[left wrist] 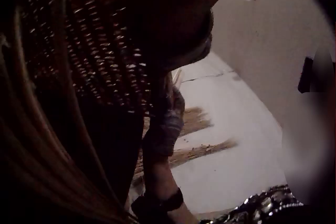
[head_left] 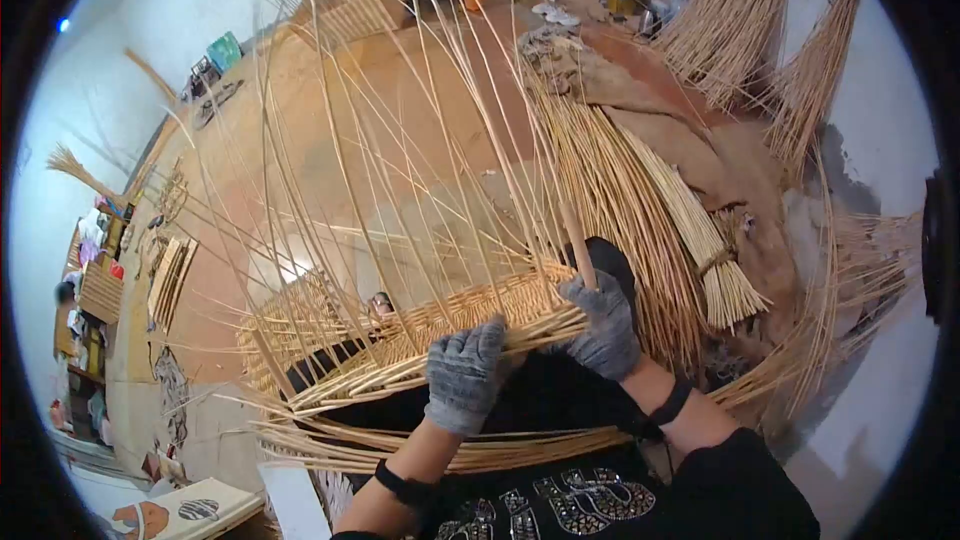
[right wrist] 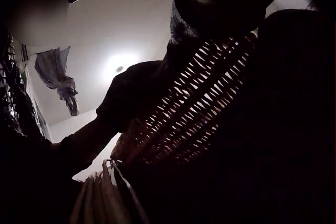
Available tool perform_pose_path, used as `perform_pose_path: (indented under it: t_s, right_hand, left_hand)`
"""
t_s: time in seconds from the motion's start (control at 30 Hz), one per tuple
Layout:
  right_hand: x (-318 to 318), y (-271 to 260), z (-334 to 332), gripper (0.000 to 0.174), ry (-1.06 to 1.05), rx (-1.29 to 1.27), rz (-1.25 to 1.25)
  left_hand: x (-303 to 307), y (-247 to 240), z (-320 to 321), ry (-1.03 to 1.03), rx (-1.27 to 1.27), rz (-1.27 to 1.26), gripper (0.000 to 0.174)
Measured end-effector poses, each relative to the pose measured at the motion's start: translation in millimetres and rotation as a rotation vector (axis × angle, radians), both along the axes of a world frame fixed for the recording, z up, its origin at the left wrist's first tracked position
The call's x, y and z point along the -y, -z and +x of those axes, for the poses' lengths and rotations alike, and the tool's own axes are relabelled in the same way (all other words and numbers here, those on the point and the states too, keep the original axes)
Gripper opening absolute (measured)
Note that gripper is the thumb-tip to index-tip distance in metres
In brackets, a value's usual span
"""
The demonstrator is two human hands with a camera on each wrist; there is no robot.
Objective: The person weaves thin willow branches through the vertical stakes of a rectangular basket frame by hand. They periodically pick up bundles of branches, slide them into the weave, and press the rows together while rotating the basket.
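A half-woven wicker basket [head_left: 440,325] lies across the person's lap, its long stakes standing up and fanning away. The left hand [head_left: 465,370], in a grey knit glove, grips the near edge of the weave, fingers curled over it. At the right end, the gloved right hand [head_left: 602,328] holds the corner beside a thick stake [head_left: 577,240], its thumb side close to the stake's base. In the dark left wrist view, the weave [left wrist: 105,50] shows from below, with the right hand [left wrist: 165,127] beyond it. The right wrist view shows the weave [right wrist: 199,92] backlit.
A big bundle of willow rods [head_left: 620,210] lies on the right, with a shorter tied bundle [head_left: 715,260] beside it. More rods [head_left: 735,20] lean against the wall. Loose rods [head_left: 460,450] lie across near the lap. A cushion-like printed item [head_left: 190,510] sits at the lower left.
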State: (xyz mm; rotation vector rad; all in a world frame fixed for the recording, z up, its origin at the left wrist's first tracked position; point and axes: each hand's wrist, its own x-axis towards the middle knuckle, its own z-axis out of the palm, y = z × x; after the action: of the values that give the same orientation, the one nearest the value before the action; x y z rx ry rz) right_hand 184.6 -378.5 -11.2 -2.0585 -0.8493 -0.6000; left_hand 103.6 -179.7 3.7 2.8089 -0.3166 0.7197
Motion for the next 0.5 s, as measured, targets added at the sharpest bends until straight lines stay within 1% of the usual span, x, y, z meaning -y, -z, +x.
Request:
perform_pose_path:
  t_s: [0.03,0.07,0.1,0.17,0.2,0.23,0.27,0.33,0.37,0.4,0.43,0.47,0.5]
  right_hand:
    - [-1,3,-4,0.050,0.019,-0.036,0.008]
    - [-4,5,-3,0.045,0.015,0.037,0.036]
    - [-8,9,-2,0.043,0.042,0.020,0.059]
    - [-18,16,-8,0.040,0.105,-0.016,0.113]
    - [-22,10,-8,0.034,0.122,0.042,0.150]
    - [-25,10,-11,0.035,0.103,-0.110,0.215]
    - [-26,10,-16,0.036,0.086,-0.260,0.272]
    - [-16,2,-13,0.039,0.024,-0.322,0.226]
    - [-8,-5,-9,0.041,-0.027,-0.238,0.130]
    - [0,-11,-7,0.044,-0.078,-0.162,0.036]
    - [8,-13,-7,0.046,-0.132,-0.090,-0.054]
    - [24,-15,0,0.041,-0.250,-0.264,-0.130]
    - [23,-28,13,0.039,-0.227,-0.404,0.142]
  left_hand:
    - [0,3,-2,-0.008,0.023,-0.027,0.057]
    - [1,4,0,-0.018,0.053,-0.058,0.056]
    - [2,5,3,-0.031,0.080,-0.090,0.055]
    - [1,5,5,-0.039,0.082,-0.079,0.054]
    - [-1,6,8,-0.036,0.097,-0.077,0.055]
    - [-2,4,10,-0.035,0.114,-0.075,0.055]
    - [-1,-2,7,-0.067,-0.009,-0.081,0.061]
    - [5,-1,0,-0.083,0.032,-0.108,0.068]
    - [9,-1,-1,-0.096,0.050,-0.120,0.071]
    - [15,-9,-3,-0.105,0.124,0.121,0.077]
    - [22,-6,-2,-0.043,0.077,0.066,0.074]
    - [30,-3,1,0.021,0.030,0.013,0.070]
    - [34,-2,6,0.081,-0.015,-0.047,0.066]
